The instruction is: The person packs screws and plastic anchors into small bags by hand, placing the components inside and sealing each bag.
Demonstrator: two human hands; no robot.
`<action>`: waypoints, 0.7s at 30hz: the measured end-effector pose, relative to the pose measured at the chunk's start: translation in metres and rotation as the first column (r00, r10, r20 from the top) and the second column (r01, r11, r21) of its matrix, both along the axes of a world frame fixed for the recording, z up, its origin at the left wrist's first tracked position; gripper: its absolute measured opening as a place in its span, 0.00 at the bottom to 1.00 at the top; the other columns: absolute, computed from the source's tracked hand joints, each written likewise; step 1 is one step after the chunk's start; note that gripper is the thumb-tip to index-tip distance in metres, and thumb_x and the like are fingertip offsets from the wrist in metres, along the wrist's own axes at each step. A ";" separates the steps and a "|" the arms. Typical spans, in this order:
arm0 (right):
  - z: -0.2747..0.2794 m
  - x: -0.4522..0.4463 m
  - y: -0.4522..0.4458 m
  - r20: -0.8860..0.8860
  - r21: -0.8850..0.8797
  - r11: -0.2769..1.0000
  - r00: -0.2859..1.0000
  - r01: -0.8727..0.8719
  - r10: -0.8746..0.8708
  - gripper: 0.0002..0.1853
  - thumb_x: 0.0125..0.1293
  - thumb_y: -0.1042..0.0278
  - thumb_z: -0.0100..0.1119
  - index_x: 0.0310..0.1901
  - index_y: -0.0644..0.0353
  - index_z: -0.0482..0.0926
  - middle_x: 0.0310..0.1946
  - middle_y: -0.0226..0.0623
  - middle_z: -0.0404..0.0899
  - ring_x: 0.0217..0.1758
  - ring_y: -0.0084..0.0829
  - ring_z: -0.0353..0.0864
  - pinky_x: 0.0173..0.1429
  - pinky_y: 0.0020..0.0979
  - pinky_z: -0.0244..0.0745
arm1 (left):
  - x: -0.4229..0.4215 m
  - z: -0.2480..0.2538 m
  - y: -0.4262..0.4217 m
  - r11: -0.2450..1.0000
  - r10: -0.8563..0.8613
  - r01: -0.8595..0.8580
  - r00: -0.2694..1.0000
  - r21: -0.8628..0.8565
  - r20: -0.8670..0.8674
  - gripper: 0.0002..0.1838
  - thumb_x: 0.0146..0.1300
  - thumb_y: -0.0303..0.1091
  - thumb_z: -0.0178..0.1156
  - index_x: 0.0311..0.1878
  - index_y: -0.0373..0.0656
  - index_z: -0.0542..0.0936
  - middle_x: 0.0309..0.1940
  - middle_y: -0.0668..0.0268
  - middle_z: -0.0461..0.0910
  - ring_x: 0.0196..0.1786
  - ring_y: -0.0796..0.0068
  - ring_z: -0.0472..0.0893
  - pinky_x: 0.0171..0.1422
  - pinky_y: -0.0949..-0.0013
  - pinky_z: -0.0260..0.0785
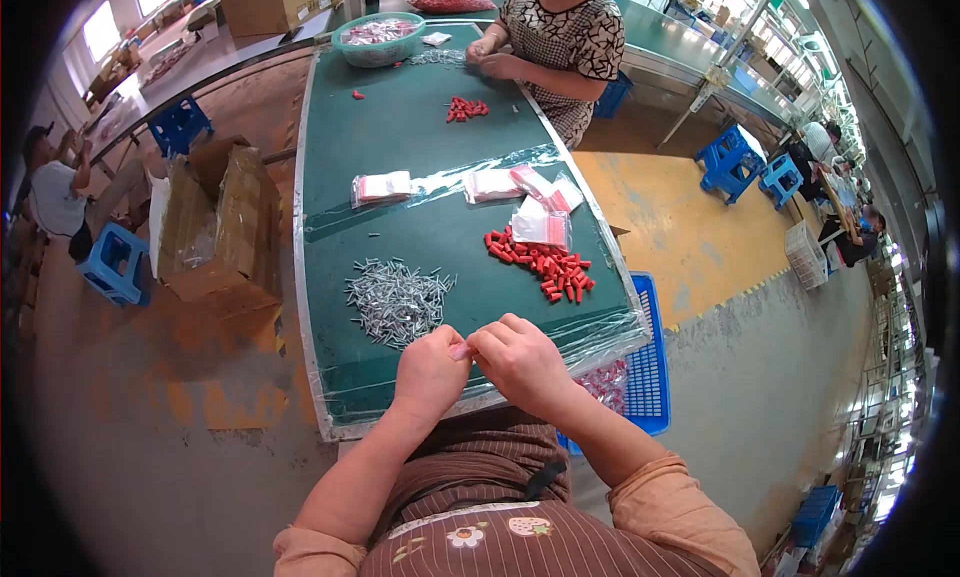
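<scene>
My left hand [433,373] and my right hand [520,365] meet at the table's near edge, fingers pinched together. Between their fingertips shows a pale pinkish sliver of what looks like a small plastic zip bag [461,352], mostly hidden by the fingers. Just beyond my left hand lies a heap of silvery screws or pins [398,302]. Past my right hand is a pile of red plastic caps or sleeves [545,267]. Loose red-striped zip bags [541,227] touch that pile's far side, and a stack of similar bags [381,188] lies farther left.
Across the green table [400,127], a person [560,37] handles small parts near a green basin [377,42] of filled bags. A blue crate [650,362] stands below the table's right edge. An open cardboard box [222,222] and blue stools [115,265] are at left.
</scene>
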State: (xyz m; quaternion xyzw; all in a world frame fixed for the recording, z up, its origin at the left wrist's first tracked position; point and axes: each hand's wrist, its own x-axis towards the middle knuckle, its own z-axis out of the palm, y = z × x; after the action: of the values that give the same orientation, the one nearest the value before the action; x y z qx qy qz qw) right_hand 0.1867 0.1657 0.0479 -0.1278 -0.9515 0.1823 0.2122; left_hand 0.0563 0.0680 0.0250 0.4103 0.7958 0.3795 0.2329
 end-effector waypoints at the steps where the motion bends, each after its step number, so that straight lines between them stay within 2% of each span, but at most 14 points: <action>1: -0.001 -0.002 0.001 0.017 0.015 1.000 1.000 0.001 -0.001 0.11 0.52 0.76 0.67 0.39 0.58 0.80 0.39 0.36 0.81 0.43 0.38 0.80 0.50 0.35 0.76 | -0.001 0.000 -0.001 1.000 0.004 -0.004 1.000 -0.005 0.008 0.06 0.59 0.31 0.62 0.34 0.38 0.82 0.28 0.49 0.82 0.34 0.50 0.83 0.40 0.57 0.75; 4: 0.013 0.001 -0.001 -0.053 -0.007 1.000 0.998 0.013 -0.014 0.11 0.52 0.76 0.67 0.38 0.57 0.80 0.44 0.37 0.80 0.46 0.39 0.79 0.50 0.35 0.76 | -0.004 -0.002 -0.002 1.000 0.015 -0.015 0.999 0.006 0.033 0.07 0.59 0.32 0.62 0.34 0.38 0.82 0.28 0.50 0.82 0.33 0.50 0.83 0.39 0.57 0.75; 8: 0.001 0.003 0.001 0.017 0.054 0.999 1.000 0.004 -0.005 0.09 0.52 0.75 0.67 0.36 0.56 0.81 0.47 0.38 0.79 0.47 0.40 0.78 0.51 0.36 0.76 | -0.003 -0.003 -0.002 1.000 0.016 -0.018 0.997 0.020 0.081 0.08 0.58 0.32 0.63 0.36 0.38 0.83 0.27 0.50 0.82 0.31 0.54 0.83 0.39 0.59 0.75; 10: -0.005 0.003 0.002 0.059 0.097 0.995 0.998 0.023 -0.029 0.08 0.53 0.74 0.67 0.35 0.57 0.81 0.45 0.37 0.80 0.47 0.40 0.78 0.51 0.37 0.76 | -0.003 -0.005 -0.003 1.000 -0.012 0.009 0.994 0.025 0.109 0.09 0.60 0.33 0.64 0.37 0.37 0.83 0.27 0.54 0.83 0.30 0.63 0.83 0.38 0.63 0.74; 11: -0.010 0.004 0.003 0.050 0.055 0.998 0.998 0.029 -0.032 0.08 0.53 0.74 0.68 0.35 0.57 0.81 0.44 0.37 0.80 0.47 0.40 0.78 0.50 0.37 0.76 | -0.003 -0.006 -0.003 0.999 -0.025 0.022 0.992 0.027 0.122 0.09 0.61 0.34 0.64 0.37 0.37 0.84 0.26 0.56 0.83 0.30 0.67 0.83 0.38 0.64 0.74; 14: -0.015 0.007 0.008 0.017 -0.090 0.995 0.999 0.040 -0.038 0.07 0.53 0.74 0.69 0.34 0.58 0.80 0.41 0.36 0.80 0.46 0.40 0.79 0.49 0.37 0.76 | -0.010 -0.002 -0.006 0.987 -0.134 0.089 0.920 0.135 0.368 0.08 0.63 0.32 0.65 0.38 0.36 0.84 0.27 0.67 0.83 0.32 0.82 0.79 0.37 0.73 0.72; 17: -0.010 0.010 0.013 -0.013 -0.255 0.966 0.999 0.041 -0.046 0.07 0.55 0.76 0.69 0.34 0.60 0.80 0.38 0.37 0.80 0.44 0.39 0.79 0.47 0.35 0.76 | -0.009 -0.002 -0.009 0.979 -0.171 0.092 0.858 0.184 0.485 0.06 0.64 0.29 0.66 0.38 0.36 0.84 0.29 0.75 0.80 0.33 0.89 0.74 0.37 0.79 0.68; 19: -0.010 0.012 0.016 -0.025 -0.315 0.949 0.999 0.022 -0.031 0.06 0.57 0.77 0.69 0.35 0.61 0.80 0.36 0.37 0.80 0.42 0.38 0.81 0.45 0.33 0.76 | -0.012 -0.008 -0.010 0.980 -0.143 0.056 0.868 0.192 0.476 0.04 0.63 0.27 0.66 0.39 0.37 0.84 0.28 0.76 0.80 0.32 0.89 0.73 0.36 0.81 0.67; 21: -0.006 0.016 0.017 -0.012 -0.471 0.879 0.997 0.067 -0.082 0.05 0.59 0.78 0.67 0.36 0.62 0.81 0.35 0.37 0.80 0.40 0.33 0.82 0.44 0.31 0.77 | -0.012 -0.010 -0.010 0.981 -0.114 0.013 0.847 0.194 0.520 0.04 0.63 0.26 0.66 0.38 0.37 0.84 0.28 0.76 0.79 0.31 0.89 0.72 0.36 0.81 0.66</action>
State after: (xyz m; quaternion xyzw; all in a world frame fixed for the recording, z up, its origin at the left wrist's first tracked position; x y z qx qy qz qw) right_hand 0.2030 0.1822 0.0422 -0.2090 -0.8698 0.4014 0.1967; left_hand 0.0446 0.0580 0.0149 0.3359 0.6487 0.5412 0.4165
